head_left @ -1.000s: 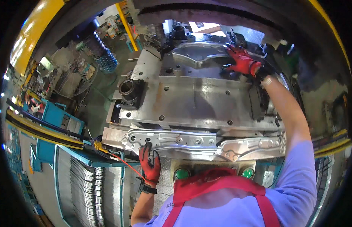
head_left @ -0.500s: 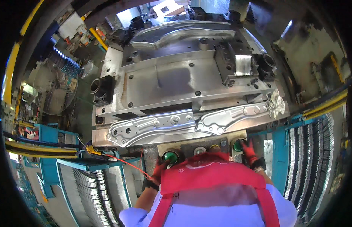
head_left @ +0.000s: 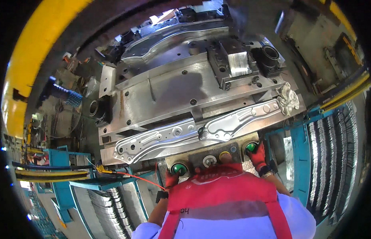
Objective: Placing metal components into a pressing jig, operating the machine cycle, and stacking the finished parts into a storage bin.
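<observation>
My left hand (head_left: 173,178), in a red glove with dark fingertips, reaches a finger onto the left green push button (head_left: 178,169); the apron hides part of this hand. My right hand (head_left: 258,157), gloved alike, has its thumb on the right green push button (head_left: 251,148), with its other fingers beside the button's ring. Neither hand holds anything. Both buttons sit on a control box (head_left: 201,156) against my apron. Beyond it, two stamped metal parts, a left one (head_left: 153,139) and a right one (head_left: 237,121), lie along the front ledge of the press die.
The large steel die (head_left: 165,89) fills the middle, with another stamped panel (head_left: 169,40) at its back. A crumpled cloth (head_left: 288,99) lies at its right corner. Blue racks of stacked metal parts stand left (head_left: 107,207) and right (head_left: 333,159). A yellow frame (head_left: 46,44) curves along the upper left.
The view has tilted and shifted, and the yellow frame at upper left looks much larger. My right thumb now lies farther over its button. The left hand stays at its button.
</observation>
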Demonstrator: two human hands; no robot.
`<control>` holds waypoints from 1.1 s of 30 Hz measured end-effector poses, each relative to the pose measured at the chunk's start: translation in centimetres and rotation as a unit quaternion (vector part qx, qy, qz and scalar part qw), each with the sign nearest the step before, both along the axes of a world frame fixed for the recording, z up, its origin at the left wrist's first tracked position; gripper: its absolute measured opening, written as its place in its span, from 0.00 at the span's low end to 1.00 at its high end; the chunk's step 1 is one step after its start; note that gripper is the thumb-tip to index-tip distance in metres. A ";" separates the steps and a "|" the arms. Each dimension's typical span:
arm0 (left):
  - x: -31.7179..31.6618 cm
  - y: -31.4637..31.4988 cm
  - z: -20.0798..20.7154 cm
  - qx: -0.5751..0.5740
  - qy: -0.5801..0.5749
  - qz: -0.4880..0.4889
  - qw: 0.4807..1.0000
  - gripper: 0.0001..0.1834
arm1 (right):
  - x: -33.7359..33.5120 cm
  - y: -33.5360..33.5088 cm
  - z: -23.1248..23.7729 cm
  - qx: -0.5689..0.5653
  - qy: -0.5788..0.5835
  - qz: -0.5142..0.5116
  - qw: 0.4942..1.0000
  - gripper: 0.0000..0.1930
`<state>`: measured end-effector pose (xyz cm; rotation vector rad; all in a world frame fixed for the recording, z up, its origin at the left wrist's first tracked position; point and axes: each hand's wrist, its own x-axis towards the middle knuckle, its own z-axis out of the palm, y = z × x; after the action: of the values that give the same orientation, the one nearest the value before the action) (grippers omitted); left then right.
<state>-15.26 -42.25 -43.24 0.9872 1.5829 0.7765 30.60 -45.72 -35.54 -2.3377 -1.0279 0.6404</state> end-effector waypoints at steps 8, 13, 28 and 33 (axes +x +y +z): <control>1.3 0.1 2.4 -0.012 -0.036 0.025 0.999 0.26 | 0.6 -0.6 -1.0 -0.015 -0.023 0.020 0.999 0.54; 1.7 -0.1 3.1 0.015 -0.019 0.056 0.998 0.23 | 0.4 -0.5 -0.5 0.003 -0.006 0.015 1.000 0.53; 1.7 0.5 5.5 -0.008 0.022 0.018 1.000 0.22 | 5.4 9.7 9.3 -0.003 -0.337 0.440 0.832 0.41; 1.6 -0.6 4.1 0.084 -0.029 -0.001 0.996 0.27 | 6.9 14.0 10.9 0.044 -0.356 0.428 0.829 0.44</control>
<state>-13.69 -42.85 -39.13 1.0765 1.4852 0.9407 37.52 -31.73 -24.63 -1.9454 -2.4379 -0.0605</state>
